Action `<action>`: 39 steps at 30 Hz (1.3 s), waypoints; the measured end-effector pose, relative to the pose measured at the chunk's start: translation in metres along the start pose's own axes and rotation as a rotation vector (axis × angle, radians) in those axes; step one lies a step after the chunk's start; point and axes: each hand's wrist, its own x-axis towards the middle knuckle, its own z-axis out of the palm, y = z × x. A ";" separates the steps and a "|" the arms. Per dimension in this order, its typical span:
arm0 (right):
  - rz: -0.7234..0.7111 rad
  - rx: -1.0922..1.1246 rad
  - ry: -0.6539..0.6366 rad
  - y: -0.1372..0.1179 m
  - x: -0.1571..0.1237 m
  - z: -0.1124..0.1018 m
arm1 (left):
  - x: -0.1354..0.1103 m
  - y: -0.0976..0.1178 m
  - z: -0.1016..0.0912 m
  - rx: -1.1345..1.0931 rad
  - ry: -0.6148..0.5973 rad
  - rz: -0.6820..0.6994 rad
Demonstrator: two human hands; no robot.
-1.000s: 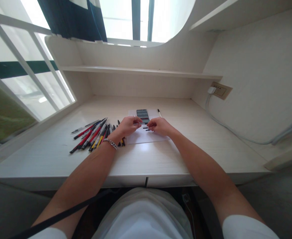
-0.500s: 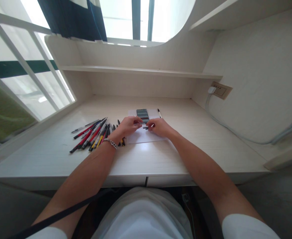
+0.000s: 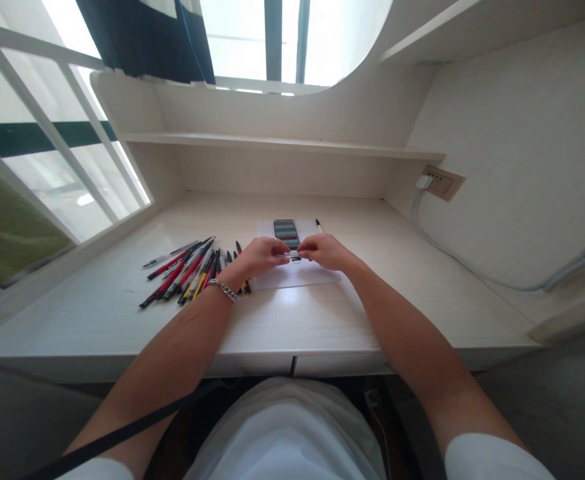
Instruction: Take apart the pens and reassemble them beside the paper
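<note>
Between my left hand [image 3: 269, 255] and my right hand [image 3: 321, 251] there is a thin, clear pen barrel [image 3: 291, 254], pinched at either end by closed fingers. Its fine details are too small to make out. Small dark pen parts [image 3: 296, 259] lie right beneath it. The hands are over a white sheet of paper [image 3: 297, 275]. A phone [image 3: 286, 232] lies on the paper just beyond my fingers. To the right of the phone a white pen with a black tip [image 3: 318, 225] is partly covered by my right hand.
A loose pile of red, black, yellow and clear pens [image 3: 182, 270] is left of my left wrist, with several more pens [image 3: 245, 285] beside the wrist. A shelf [image 3: 282, 141] spans the back of the desk [image 3: 397, 287]. A cable [image 3: 472, 267] runs along the right wall from a socket [image 3: 445, 183].
My right hand has shifted slightly right, and my left hand has lowered a little. The clear barrel between the fingers shows more plainly now. The pen pile and phone stay put.
</note>
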 end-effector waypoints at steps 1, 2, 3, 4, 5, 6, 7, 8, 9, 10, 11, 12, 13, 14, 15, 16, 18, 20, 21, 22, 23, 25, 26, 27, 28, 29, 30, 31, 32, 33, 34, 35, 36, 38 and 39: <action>0.005 -0.007 -0.020 0.003 0.000 -0.001 | 0.000 0.001 0.000 0.021 -0.022 -0.005; 0.006 -0.019 -0.037 0.005 0.001 -0.001 | -0.001 0.003 -0.001 0.035 -0.042 -0.008; 0.002 -0.040 -0.047 0.008 0.002 -0.001 | -0.001 0.004 0.000 0.046 -0.057 -0.011; -0.002 -0.066 -0.052 0.010 0.002 -0.001 | -0.001 0.005 0.000 0.059 -0.063 -0.012; -0.004 -0.095 -0.056 0.011 0.003 -0.001 | -0.001 0.006 0.001 0.075 -0.065 -0.010; -0.003 -0.124 -0.060 0.012 0.003 0.000 | -0.001 0.006 0.002 0.093 -0.064 -0.008; 0.001 -0.150 -0.067 0.013 0.004 0.001 | -0.001 0.005 0.004 0.109 -0.065 -0.006; 0.008 -0.170 -0.074 0.014 0.004 0.001 | 0.000 0.004 0.006 0.122 -0.068 -0.007; 0.017 -0.184 -0.082 0.015 0.004 0.002 | 0.000 0.002 0.007 0.129 -0.073 -0.009; 0.026 -0.191 -0.089 0.015 0.004 0.003 | 0.001 0.000 0.008 0.131 -0.076 -0.013; 0.033 -0.196 -0.093 0.016 0.004 0.003 | 0.001 -0.001 0.009 0.130 -0.079 -0.017; 0.037 -0.202 -0.096 0.017 0.004 0.004 | 0.001 -0.002 0.010 0.127 -0.079 -0.022; 0.037 -0.208 -0.098 0.017 0.004 0.003 | 0.001 -0.002 0.009 0.121 -0.077 -0.023; 0.033 -0.213 -0.100 0.017 0.004 0.002 | 0.001 -0.002 0.009 0.113 -0.075 -0.021; 0.028 -0.217 -0.098 0.016 0.004 0.001 | 0.000 -0.002 0.007 0.106 -0.073 -0.017; 0.027 -0.222 -0.087 0.015 0.003 -0.001 | 0.000 -0.001 0.005 0.106 -0.066 -0.014; 0.039 -0.237 -0.044 0.012 0.002 -0.006 | 0.000 0.001 0.000 0.130 -0.032 -0.019; 0.060 -0.254 -0.005 0.010 0.001 -0.011 | 0.000 0.001 -0.004 0.171 0.007 -0.061; 0.074 -0.251 -0.002 0.009 0.000 -0.013 | 0.000 0.001 -0.006 0.184 0.023 -0.088; 0.089 -0.235 -0.011 0.009 0.000 -0.014 | 0.000 -0.001 -0.007 0.189 0.037 -0.111; 0.104 -0.210 -0.024 0.009 -0.001 -0.015 | 0.000 -0.002 -0.008 0.189 0.047 -0.126; 0.124 -0.180 -0.044 0.010 -0.002 -0.014 | 0.001 -0.005 -0.007 0.185 0.067 -0.134; 0.122 -0.188 -0.050 0.011 -0.002 -0.013 | 0.001 -0.007 -0.007 0.185 0.076 -0.130; 0.111 -0.208 -0.056 0.012 -0.002 -0.012 | 0.001 -0.008 -0.006 0.184 0.081 -0.128; 0.098 -0.235 -0.066 0.012 -0.003 -0.011 | 0.001 -0.008 -0.005 0.181 0.081 -0.127; 0.089 -0.259 -0.081 0.013 -0.002 -0.010 | 0.001 -0.008 -0.004 0.174 0.078 -0.126; 0.084 -0.277 -0.101 0.013 -0.002 -0.009 | 0.001 -0.007 -0.004 0.165 0.075 -0.125; 0.084 -0.292 -0.120 0.013 -0.002 -0.008 | 0.001 -0.007 -0.003 0.158 0.074 -0.125; 0.087 -0.308 -0.135 0.013 -0.001 -0.007 | 0.001 -0.006 -0.003 0.153 0.074 -0.124; 0.091 -0.325 -0.150 0.012 -0.001 -0.006 | 0.001 -0.005 -0.003 0.153 0.073 -0.121; 0.094 -0.343 -0.164 0.012 -0.001 -0.005 | 0.001 -0.005 -0.003 0.159 0.074 -0.116; 0.094 -0.358 -0.176 0.011 0.000 -0.004 | 0.001 -0.004 -0.003 0.169 0.075 -0.111; 0.093 -0.369 -0.184 0.011 0.000 -0.003 | 0.001 -0.003 -0.003 0.178 0.073 -0.104; 0.086 -0.370 -0.178 0.010 0.000 -0.002 | 0.001 -0.001 -0.003 0.180 0.060 -0.081; 0.077 -0.360 -0.161 0.009 0.000 -0.002 | 0.000 0.000 -0.004 0.171 0.052 -0.066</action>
